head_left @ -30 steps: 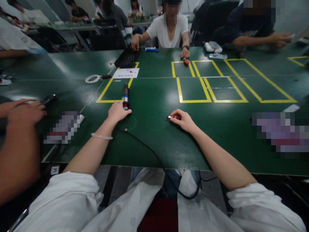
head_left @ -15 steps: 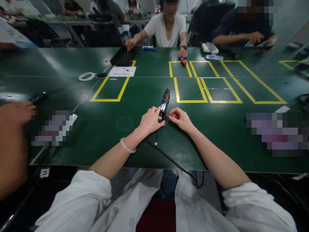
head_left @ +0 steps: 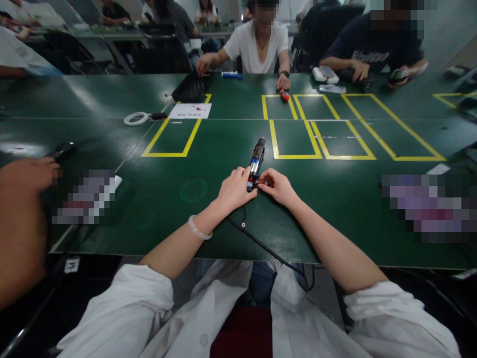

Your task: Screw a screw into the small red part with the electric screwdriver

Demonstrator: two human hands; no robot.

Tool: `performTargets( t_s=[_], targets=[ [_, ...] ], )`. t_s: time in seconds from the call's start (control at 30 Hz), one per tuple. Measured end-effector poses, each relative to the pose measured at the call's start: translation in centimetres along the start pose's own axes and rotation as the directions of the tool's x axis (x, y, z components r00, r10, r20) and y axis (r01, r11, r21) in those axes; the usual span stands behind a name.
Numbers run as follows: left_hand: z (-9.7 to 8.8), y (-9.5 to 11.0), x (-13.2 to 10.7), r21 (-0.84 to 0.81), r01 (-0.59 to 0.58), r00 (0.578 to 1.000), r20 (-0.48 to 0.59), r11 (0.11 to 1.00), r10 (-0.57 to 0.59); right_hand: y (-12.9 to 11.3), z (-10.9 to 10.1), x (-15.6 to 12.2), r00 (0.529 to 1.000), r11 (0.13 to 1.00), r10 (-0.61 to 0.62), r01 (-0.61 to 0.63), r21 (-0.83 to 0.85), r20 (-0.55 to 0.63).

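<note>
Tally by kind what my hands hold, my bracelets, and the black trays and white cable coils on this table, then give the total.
Dark cylindrical tool in your left hand: 1
Small red part in your right hand, mostly hidden: 1
Bracelet: 1
Black tray: 1
White cable coil: 1
Total: 5

Left fingers hide the near end of a cylindrical device as right fingers cover most of a red part, too small to identify. Nearer than the fingers, the upper end of a black cable vanishes behind an arm. Beyond them, to the left, print on a white sheet is illegible. Far left, a neighbor's blurred arm is cut off by the frame.
</note>
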State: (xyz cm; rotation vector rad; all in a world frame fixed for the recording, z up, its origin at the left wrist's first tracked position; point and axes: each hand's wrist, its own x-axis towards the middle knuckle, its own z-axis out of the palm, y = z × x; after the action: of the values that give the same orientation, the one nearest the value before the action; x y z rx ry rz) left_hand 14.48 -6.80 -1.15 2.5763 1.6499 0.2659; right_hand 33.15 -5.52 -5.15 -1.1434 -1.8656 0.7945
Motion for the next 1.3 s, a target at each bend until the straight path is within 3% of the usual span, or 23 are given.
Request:
performTargets(
  t_s=[0.17,0.73,1.3],
  targets=[
    [0.0,-0.1,0.0,0.004,0.007,1.0,0.008,1.0,-0.007,-0.1,-0.1,0.0,0.999,0.999,-0.048,0.048,-0.018,0.001],
    [0.1,0.3,0.0,0.028,0.053,0.998,-0.033,0.998,-0.052,-0.8,-0.5,-0.5,0.998,0.997,0.024,-0.019,0.077,-0.063],
    [0.6,-0.4,0.0,0.017,0.073,0.996,-0.05,0.997,-0.072,-0.9,-0.5,-0.5,0.999,0.991,0.037,-0.038,0.128,0.012]
  ],
)
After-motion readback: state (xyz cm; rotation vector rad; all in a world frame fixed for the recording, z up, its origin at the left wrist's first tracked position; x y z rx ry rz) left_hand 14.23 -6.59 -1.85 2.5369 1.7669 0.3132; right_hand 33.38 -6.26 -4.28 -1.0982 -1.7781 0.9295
